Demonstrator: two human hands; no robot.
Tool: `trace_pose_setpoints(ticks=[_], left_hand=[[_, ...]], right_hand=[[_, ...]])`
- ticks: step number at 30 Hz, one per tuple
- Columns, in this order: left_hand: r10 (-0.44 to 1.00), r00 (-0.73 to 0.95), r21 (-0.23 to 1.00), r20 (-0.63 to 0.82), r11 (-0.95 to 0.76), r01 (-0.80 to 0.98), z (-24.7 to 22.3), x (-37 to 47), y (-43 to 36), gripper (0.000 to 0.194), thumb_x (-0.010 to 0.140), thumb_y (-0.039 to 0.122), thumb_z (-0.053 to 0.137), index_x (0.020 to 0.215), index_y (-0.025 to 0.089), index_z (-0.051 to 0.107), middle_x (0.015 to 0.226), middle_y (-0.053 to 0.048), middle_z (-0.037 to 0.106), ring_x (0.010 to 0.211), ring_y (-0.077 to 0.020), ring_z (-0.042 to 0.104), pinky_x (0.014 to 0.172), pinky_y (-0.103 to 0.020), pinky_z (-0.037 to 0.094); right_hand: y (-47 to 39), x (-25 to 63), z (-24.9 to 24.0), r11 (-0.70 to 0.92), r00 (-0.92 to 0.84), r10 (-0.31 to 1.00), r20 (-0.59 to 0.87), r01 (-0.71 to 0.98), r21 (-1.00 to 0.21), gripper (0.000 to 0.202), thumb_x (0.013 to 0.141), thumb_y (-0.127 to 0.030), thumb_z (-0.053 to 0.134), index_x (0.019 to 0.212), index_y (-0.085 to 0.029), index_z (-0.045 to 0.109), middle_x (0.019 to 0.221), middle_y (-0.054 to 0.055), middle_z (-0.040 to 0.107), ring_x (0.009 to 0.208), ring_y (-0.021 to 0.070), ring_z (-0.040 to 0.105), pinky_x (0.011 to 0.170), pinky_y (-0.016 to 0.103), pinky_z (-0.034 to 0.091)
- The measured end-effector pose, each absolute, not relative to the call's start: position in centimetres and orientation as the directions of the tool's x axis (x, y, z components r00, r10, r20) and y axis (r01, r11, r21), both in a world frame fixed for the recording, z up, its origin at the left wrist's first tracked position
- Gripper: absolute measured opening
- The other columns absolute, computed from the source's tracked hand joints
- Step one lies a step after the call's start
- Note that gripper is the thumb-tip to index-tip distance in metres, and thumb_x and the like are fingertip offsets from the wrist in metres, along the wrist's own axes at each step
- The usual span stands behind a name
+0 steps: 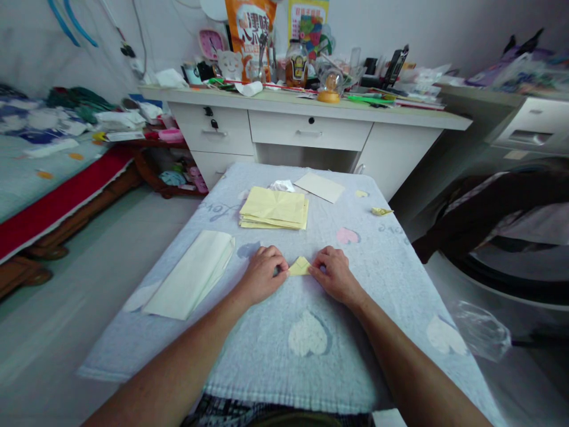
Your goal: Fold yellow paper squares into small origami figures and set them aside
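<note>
At the centre of the frame, a small folded yellow paper (300, 266) lies on the cloth-covered table (262, 350), its peak pointing toward the top of the picture. The left hand (268, 274) is at its left corner, the grip closed, with thumb and fingers pinching the edge. The right hand (333, 274) is at the opposite corner, its grip likewise drawn together on the paper. Both forearms reach in from the bottom of the frame.

Just above the hands, left of the frame's middle line, sits a stack of yellow sheets (272, 207). Behind it are a crumpled white tissue (283, 185) and, to the right, a pale card (320, 186). A folded white sheet (195, 271) lies slantwise at centre left, near the left forearm. Toward the table's right edge, well apart from the hands, rests a small yellow folded piece (381, 211).
</note>
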State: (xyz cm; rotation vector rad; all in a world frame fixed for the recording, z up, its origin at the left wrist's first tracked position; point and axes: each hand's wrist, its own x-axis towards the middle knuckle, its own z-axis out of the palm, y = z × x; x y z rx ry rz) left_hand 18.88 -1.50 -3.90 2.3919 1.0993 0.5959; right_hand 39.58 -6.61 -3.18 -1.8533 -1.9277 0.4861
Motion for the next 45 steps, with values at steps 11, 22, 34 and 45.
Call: trace_pose_setpoints(ticks=[11,22,34,45], left_hand=[[0.790,0.575,0.525,0.214,-0.589,0.614,-4.16,19.12,-1.65,0.013,0.082,0.028,0.060,0.073,0.019,0.063,0.084,-0.001,0.057,0.085,-0.0183,0.050,0.082,-0.035,0.039],[0.832,0.508,0.505,0.222,-0.544,0.670,-4.44,19.42,-1.79,0.016,0.078,0.029,0.065,0.065,0.019,0.061,0.080,-0.001,0.057,0.085,-0.0193,0.050,0.080,-0.035,0.038],[0.850,0.488,0.496,0.199,-0.517,0.698,-4.25,19.54,-1.89,0.014,0.076,0.028,0.065,0.065,0.020,0.062,0.081,-0.002,0.058,0.084,-0.0196,0.050,0.081,-0.036,0.038],[0.823,0.536,0.469,0.189,-0.555,0.687,-4.43,19.20,-1.72,0.008,0.078,0.023,0.060,0.070,0.020,0.060,0.084,-0.002,0.057,0.086,-0.0198,0.050,0.081,-0.035,0.038]], right_hand=[[-6.39,39.02,-3.54,0.007,0.019,0.998,0.061,0.914,-0.405,0.020,0.084,-0.032,0.061,0.071,-0.019,0.066,0.094,0.005,0.056,0.090,0.0199,0.046,0.079,0.033,0.030],[-6.51,38.81,-3.58,-0.023,0.056,0.996,0.073,0.920,-0.392,0.018,0.081,-0.031,0.064,0.068,-0.019,0.064,0.094,0.004,0.057,0.092,0.0206,0.045,0.079,0.032,0.030],[-6.51,38.71,-3.62,-0.030,0.072,0.994,0.080,0.902,-0.430,0.018,0.080,-0.030,0.065,0.067,-0.019,0.065,0.091,0.005,0.056,0.091,0.0203,0.045,0.080,0.033,0.031],[-6.66,38.63,-3.33,-0.019,0.060,0.994,0.093,0.922,-0.387,0.019,0.083,-0.032,0.062,0.069,-0.019,0.065,0.093,0.006,0.056,0.091,0.0213,0.045,0.079,0.033,0.032]])
